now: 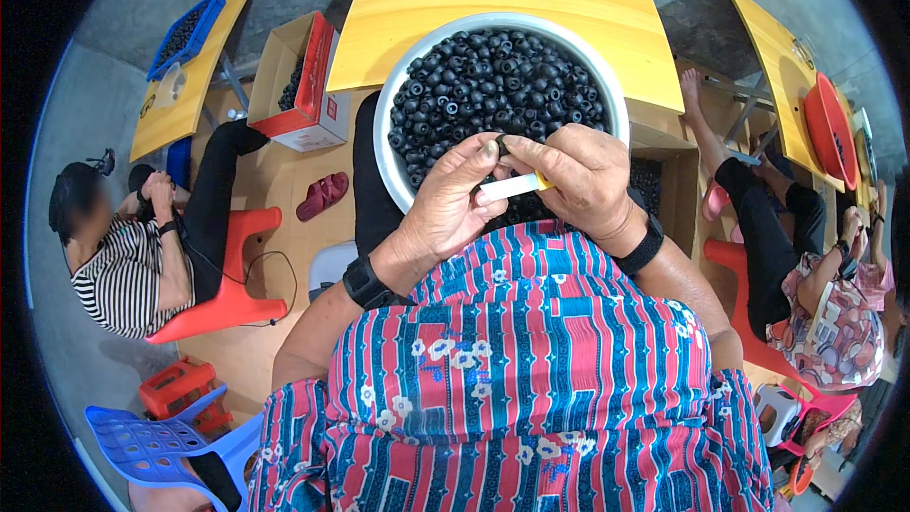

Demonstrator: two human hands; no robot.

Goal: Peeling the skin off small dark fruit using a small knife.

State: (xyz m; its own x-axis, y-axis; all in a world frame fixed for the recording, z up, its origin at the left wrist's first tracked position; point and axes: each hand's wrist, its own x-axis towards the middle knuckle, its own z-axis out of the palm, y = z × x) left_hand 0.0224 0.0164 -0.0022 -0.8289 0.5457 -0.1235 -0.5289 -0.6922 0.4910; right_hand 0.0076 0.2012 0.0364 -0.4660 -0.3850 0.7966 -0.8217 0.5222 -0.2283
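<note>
Broad yellow wooden table (493, 9) ahead, its near edge just behind a large white basin (391, 166) heaped with small black rings (502, 81). Same basin resting on the lap, above a blue and red patterned garment (540, 370).

To the left, seated on a red plastic stool (232, 275), a person in a striped shirt (123, 280); behind, a second yellow table (194, 76) bearing a blue tray (185, 33), and beside it an open cardboard box (303, 85) with more dark pieces inside. To the right, another seated person in a floral top (834, 322), near a red basin (832, 133). Blue plastic chair (161, 446) at lower left.

Over the near rim of the basin, both hands close together, wrists banded in black. Left hand (450, 204) curled, thumb and forefinger pinching one black ring (501, 145) at the tips. Right hand (583, 175) closed around a small white and yellow tool (512, 187), its pale end pointing left, toward the left palm. Held ring just above the heap, between the two thumbs, touching both hands' fingertips.
</note>
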